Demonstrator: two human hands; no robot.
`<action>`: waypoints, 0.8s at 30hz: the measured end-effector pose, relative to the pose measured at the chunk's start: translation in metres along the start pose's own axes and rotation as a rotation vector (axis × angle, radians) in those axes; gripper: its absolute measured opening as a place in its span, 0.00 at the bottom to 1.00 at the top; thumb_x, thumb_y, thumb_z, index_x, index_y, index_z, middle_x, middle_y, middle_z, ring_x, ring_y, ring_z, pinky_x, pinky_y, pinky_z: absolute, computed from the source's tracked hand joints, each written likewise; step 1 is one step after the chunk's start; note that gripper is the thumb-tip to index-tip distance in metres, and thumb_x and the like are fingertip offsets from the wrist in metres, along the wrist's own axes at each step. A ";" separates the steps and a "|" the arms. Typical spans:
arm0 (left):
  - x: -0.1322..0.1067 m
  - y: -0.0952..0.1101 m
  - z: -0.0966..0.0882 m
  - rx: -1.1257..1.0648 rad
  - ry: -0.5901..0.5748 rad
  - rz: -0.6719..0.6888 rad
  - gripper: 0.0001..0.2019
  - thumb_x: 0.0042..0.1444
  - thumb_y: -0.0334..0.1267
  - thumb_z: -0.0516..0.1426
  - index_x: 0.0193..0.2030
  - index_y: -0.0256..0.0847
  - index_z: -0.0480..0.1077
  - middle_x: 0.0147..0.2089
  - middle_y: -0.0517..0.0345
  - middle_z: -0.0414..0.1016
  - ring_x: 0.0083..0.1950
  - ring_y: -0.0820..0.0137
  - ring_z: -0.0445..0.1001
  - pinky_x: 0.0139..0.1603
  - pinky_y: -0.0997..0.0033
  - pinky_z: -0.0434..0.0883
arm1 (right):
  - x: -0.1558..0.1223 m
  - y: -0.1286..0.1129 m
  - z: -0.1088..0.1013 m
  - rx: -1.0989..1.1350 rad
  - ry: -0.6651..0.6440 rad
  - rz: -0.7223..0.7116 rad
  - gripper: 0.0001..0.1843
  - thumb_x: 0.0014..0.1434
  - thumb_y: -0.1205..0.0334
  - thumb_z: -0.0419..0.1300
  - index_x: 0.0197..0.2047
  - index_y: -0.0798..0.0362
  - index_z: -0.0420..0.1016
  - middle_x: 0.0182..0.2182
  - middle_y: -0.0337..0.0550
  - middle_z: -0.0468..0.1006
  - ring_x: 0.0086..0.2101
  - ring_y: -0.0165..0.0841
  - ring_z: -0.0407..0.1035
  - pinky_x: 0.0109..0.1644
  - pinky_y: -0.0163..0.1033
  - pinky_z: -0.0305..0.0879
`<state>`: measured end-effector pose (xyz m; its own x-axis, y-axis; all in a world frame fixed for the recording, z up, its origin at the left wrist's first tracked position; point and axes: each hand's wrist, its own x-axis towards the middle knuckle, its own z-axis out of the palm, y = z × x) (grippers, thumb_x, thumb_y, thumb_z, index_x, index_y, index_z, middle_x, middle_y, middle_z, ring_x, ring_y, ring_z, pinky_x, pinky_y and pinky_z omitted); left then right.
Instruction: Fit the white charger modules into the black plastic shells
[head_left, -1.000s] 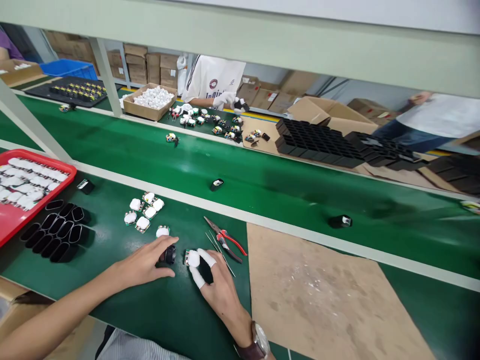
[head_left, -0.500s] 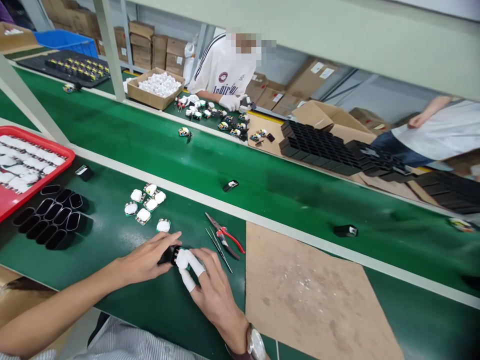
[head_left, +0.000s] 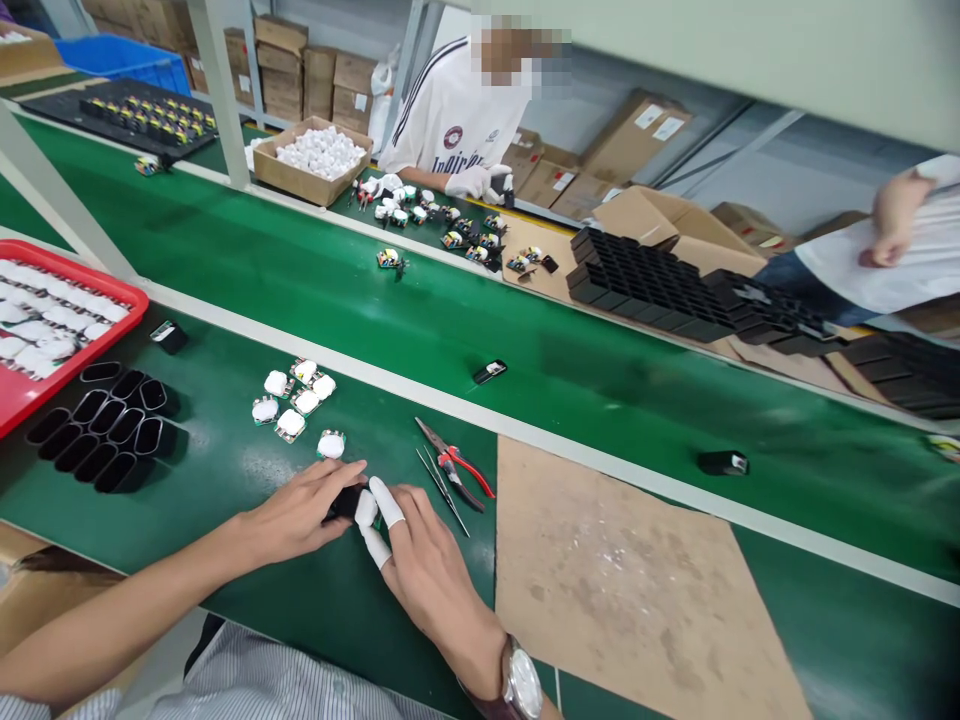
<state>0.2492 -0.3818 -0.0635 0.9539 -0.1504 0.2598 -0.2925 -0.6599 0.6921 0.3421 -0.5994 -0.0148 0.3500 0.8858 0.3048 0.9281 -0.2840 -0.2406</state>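
Note:
My left hand (head_left: 300,510) is closed around a black plastic casing (head_left: 343,504), lying on its side with its mouth toward the right. With white finger cots on two fingers, my right hand (head_left: 424,545) pinches a small circuit board with a white pad (head_left: 366,508) at that mouth. The board appears partly inside; its far side is hidden. Just beyond my hands lies a single padded board (head_left: 331,444), and a cluster of several more padded boards (head_left: 306,402) sits behind it. To the right are red-handled pliers (head_left: 455,463) and metal tweezers (head_left: 442,492).
Several upright black casings (head_left: 112,425) stand at left beside a red tray (head_left: 139,305) of padded boards. A brown board (head_left: 622,580) covers the right of the bench. Beyond runs a green conveyor (head_left: 360,300) carrying casings; a co-worker in white gloves (head_left: 469,182) sits across it.
The padded board has gone deeper into the casing between my hands. Casings and a board on the conveyor have shifted right. The co-worker's gloved hands have moved slightly.

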 end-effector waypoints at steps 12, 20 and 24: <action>-0.003 -0.001 -0.004 -0.265 -0.185 -0.236 0.42 0.66 0.33 0.62 0.80 0.51 0.45 0.72 0.45 0.69 0.72 0.54 0.69 0.71 0.48 0.70 | -0.009 0.007 0.013 0.183 0.062 -0.054 0.11 0.73 0.65 0.60 0.57 0.53 0.76 0.62 0.58 0.75 0.62 0.49 0.69 0.58 0.57 0.80; -0.008 0.000 -0.005 -0.301 -0.196 -0.275 0.40 0.65 0.32 0.61 0.78 0.50 0.47 0.72 0.45 0.70 0.72 0.55 0.71 0.71 0.50 0.71 | -0.004 0.007 0.028 0.258 0.103 -0.031 0.13 0.71 0.65 0.62 0.57 0.54 0.75 0.58 0.58 0.75 0.57 0.46 0.74 0.55 0.51 0.81; -0.011 0.001 -0.004 -0.267 -0.045 -0.155 0.22 0.67 0.31 0.59 0.65 0.46 0.62 0.61 0.48 0.77 0.62 0.61 0.79 0.64 0.57 0.77 | -0.007 0.011 0.030 0.230 0.087 -0.005 0.14 0.71 0.65 0.60 0.58 0.54 0.75 0.48 0.54 0.75 0.43 0.41 0.76 0.43 0.46 0.81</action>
<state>0.2378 -0.3779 -0.0630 0.9888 -0.0995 0.1115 -0.1452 -0.4620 0.8749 0.3462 -0.5979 -0.0473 0.3645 0.8491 0.3825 0.8801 -0.1798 -0.4395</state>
